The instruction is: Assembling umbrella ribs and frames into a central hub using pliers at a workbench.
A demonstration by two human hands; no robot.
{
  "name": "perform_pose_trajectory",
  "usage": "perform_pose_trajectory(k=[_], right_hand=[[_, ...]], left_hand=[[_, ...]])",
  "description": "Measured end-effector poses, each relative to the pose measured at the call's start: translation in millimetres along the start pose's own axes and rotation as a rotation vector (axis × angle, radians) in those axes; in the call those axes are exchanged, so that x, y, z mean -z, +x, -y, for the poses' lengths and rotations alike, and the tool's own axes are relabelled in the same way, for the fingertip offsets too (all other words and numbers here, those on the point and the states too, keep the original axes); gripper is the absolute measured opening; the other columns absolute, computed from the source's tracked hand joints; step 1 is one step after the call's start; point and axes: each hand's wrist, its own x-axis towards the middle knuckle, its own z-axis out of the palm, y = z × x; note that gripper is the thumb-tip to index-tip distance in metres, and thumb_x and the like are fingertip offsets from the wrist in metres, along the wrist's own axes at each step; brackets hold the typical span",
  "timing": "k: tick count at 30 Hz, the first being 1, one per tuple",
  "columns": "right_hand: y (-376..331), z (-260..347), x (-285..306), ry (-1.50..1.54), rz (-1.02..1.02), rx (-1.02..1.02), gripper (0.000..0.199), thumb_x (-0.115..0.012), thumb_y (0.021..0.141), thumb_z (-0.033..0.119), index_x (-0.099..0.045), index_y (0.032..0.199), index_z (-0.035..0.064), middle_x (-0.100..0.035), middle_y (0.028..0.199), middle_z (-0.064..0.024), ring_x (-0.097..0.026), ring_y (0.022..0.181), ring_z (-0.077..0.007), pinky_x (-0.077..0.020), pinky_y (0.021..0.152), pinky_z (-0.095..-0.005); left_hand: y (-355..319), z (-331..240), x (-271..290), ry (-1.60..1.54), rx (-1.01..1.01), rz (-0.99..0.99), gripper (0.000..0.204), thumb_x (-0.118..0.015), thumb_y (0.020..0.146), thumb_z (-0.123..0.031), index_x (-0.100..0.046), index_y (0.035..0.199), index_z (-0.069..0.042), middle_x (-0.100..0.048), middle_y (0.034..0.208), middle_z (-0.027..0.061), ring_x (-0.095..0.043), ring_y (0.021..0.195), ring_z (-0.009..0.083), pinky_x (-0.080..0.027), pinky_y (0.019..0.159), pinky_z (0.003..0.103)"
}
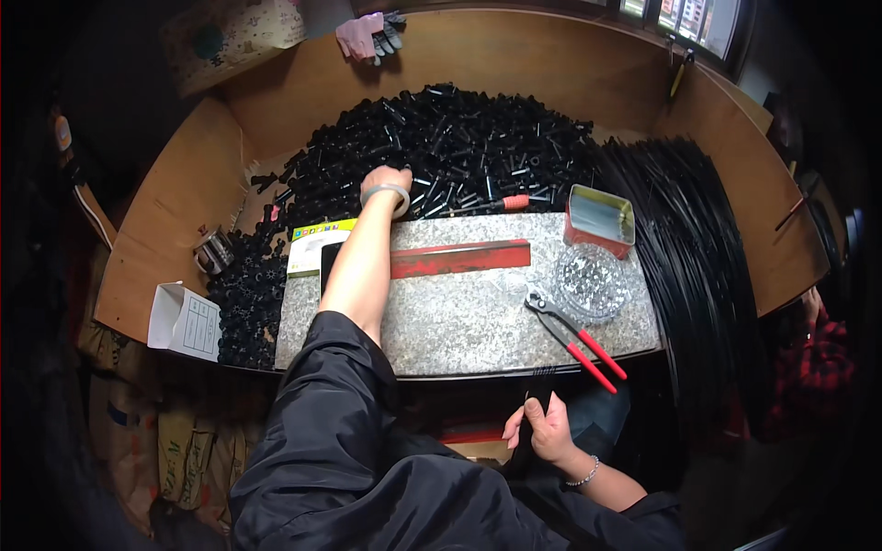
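My left hand (390, 177) reaches across the bench to the near edge of a large heap of short black tubular pieces (469, 138). Its fingers curl down among them, so whatever they grip is hidden. Below the bench's front edge, my right hand (549, 433) is closed with the thumb up, around or against something dark; thin dark ends show above it, too unclear to name. Pincers with red handles (579, 344) lie nearby, handles jutting over the edge. A round clear dish of small shiny pieces (591, 283) stands beside them. Under my left forearm, a red bar (459, 258) lies on the speckled board (432, 321).
Long black strips (689, 239) fill the right side. A rectangular tin (599, 219) stands at the board's far right corner, and a red-handled screwdriver (514, 202) lies by the heap. Left are a white box (186, 320), a metal cup (214, 251) and small black parts (246, 303). Wooden walls (459, 50) enclose the bench.
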Motion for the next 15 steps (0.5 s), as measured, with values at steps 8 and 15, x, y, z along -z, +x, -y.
perform_pose_trajectory(k=[8, 15], right_hand=[[-1.8, -2.6, -5.0, 0.008, 0.014, -0.019, 0.031, -0.04, 0.097, 0.034, -0.034, 0.1, 0.004, -0.06, 0.065, -0.0168, -0.058, 0.048, -0.0201, -0.0491, 0.049, -0.0278], [1.4, 3.4, -5.9, -0.014, 0.015, 0.004, 0.029, -0.039, 0.097, 0.033, -0.035, 0.098, 0.0036, -0.061, 0.066, -0.0167, -0.059, 0.049, -0.0196, -0.0494, 0.049, -0.0276]], left_hand=[[-32.2, -35.5, 21.3, 0.038, -0.432, -0.132, 0.03, -0.051, 0.077, -0.016, -0.059, 0.101, 0.001, -0.062, 0.098, 0.0259, -0.061, 0.092, 0.0406, -0.049, 0.082, 0.045], [-50.4, -62.7, -29.2, 0.14, -0.328, -0.021, 0.025, -0.066, 0.076, -0.021, -0.068, 0.092, -0.003, -0.065, 0.099, 0.0191, -0.063, 0.094, 0.0328, -0.052, 0.081, 0.04]])
